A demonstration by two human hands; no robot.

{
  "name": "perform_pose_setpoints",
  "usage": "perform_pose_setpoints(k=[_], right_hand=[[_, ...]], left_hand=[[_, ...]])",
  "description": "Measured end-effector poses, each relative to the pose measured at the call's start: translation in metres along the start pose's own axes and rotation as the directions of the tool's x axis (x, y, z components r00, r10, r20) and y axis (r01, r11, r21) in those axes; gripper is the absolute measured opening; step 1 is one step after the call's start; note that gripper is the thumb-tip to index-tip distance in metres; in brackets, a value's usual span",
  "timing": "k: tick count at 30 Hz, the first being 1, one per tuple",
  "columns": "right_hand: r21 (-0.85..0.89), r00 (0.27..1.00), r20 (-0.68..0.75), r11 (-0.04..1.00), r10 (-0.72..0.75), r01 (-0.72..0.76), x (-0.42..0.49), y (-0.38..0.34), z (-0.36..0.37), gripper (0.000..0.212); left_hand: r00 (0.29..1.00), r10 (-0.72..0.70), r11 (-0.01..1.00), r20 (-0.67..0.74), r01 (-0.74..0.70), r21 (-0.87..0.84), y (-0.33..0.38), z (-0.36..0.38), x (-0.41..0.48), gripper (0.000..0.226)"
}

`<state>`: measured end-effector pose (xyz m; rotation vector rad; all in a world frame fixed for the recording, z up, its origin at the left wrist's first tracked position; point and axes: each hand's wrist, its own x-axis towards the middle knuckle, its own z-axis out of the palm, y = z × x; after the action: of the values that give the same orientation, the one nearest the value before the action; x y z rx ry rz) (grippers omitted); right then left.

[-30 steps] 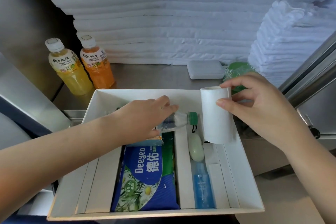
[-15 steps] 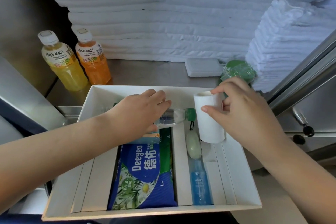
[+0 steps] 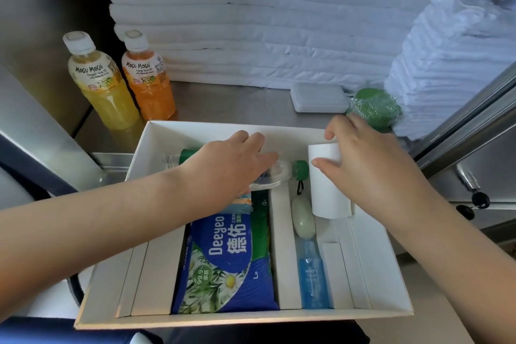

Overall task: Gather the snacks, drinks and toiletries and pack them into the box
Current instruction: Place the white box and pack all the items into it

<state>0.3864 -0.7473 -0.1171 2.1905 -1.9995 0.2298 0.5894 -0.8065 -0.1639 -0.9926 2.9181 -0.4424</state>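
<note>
1. Now, at the far left, two juice bottles (image 3: pixel 103 84) stand on the counter outside the box (image 3: pixel 195 131), still to be packed.
2. Left hand (image 3: pixel 223 167) lies fingers spread on a clear water bottle (image 3: pixel 276 173) lying across the box's far end; I'd hold it steady there.
3. Right hand (image 3: pixel 371 165) curls around a white paper roll (image 3: pixel 328 193), thumb in front, standing it in the right compartment beside the green soap (image 3: pixel 303 220); lowering it straight should avoid tipping.
</note>
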Motion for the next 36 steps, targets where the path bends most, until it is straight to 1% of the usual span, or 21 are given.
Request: perform_pose_setpoints(k=[3, 5, 7, 9, 11, 13, 16, 17, 19, 21, 26, 29, 31, 36], right_hand=[[-0.08, 0.996, 0.089, 0.996, -0.02, 0.027, 0.003, -0.004, 0.006, 0.034], [-0.101, 0.989, 0.146, 0.995, -0.013, 0.028, 0.008, -0.006, 0.009, 0.037], [-0.131, 0.986, 0.164, 0.991, -0.009, 0.031, 0.011, -0.006, 0.011, 0.039], [-0.21, 0.981, 0.193, 0.975, -0.028, 0.069, 0.012, -0.007, 0.014, 0.041], [-0.239, 0.967, 0.251, 0.965, -0.047, 0.109, 0.011, -0.011, 0.017, 0.038], [-0.225, 0.955, 0.286, 0.964, -0.074, 0.142, 0.011, -0.011, 0.018, 0.036], [-0.138, 0.941, 0.301, 0.969, -0.157, 0.206, 0.003, 0.0, 0.008, 0.044], [-0.091, 0.924, 0.328, 0.967, -0.196, 0.237, -0.001, 0.004, 0.003, 0.048], [-0.025, 0.866, 0.44, 0.961, -0.236, 0.275, -0.012, 0.009, -0.005, 0.057], [-0.052, 0.815, 0.526, 0.948, -0.242, 0.315, -0.019, 0.012, -0.003, 0.059], [-0.055, 0.82, 0.514, 0.945, -0.251, 0.323, -0.016, 0.01, 0.002, 0.048], [-0.043, 0.811, 0.525, 0.944, -0.257, 0.327, -0.012, 0.01, 0.005, 0.042], [-0.039, 0.805, 0.532, 0.942, -0.263, 0.334, -0.01, 0.01, 0.007, 0.038], [-0.029, 0.805, 0.53, 0.943, -0.266, 0.331, -0.004, 0.012, 0.01, 0.04]], left_hand=[[0.999, -0.025, 1.0, 0.027, 0.025, 0.005, 0.002, 0.001, 0.001, 0.078], [0.999, -0.033, 0.999, 0.042, 0.033, 0.01, 0.003, 0.002, 0.001, 0.083], [0.998, -0.039, 0.999, 0.049, 0.039, 0.018, 0.004, 0.003, 0.001, 0.088], [0.998, -0.043, 0.999, 0.045, 0.042, 0.027, 0.004, 0.005, 0.001, 0.091], [0.998, -0.046, 0.999, 0.04, 0.045, 0.023, 0.003, 0.006, 0.001, 0.093], [0.999, -0.041, 0.999, 0.033, 0.04, 0.021, 0.003, 0.006, 0.001, 0.093], [0.999, -0.026, 1.0, 0.027, 0.025, 0.019, 0.003, 0.008, 0.0, 0.092], [0.999, -0.021, 1.0, 0.026, 0.02, 0.015, 0.003, 0.01, 0.0, 0.092], [1.0, -0.009, 1.0, 0.023, 0.009, 0.001, 0.001, 0.011, -0.001, 0.092], [1.0, -0.001, 1.0, 0.022, 0.002, -0.013, -0.001, 0.011, 0.0, 0.091], [1.0, 0.028, 1.0, 0.006, -0.028, -0.008, -0.002, 0.011, 0.001, 0.086], [0.999, 0.043, 0.999, -0.013, -0.043, -0.015, -0.003, 0.012, 0.002, 0.081], [0.999, 0.042, 0.999, -0.01, -0.042, -0.023, -0.003, 0.012, 0.003, 0.082], [0.999, 0.037, 0.999, -0.011, -0.037, -0.03, -0.005, 0.011, 0.002, 0.082]])
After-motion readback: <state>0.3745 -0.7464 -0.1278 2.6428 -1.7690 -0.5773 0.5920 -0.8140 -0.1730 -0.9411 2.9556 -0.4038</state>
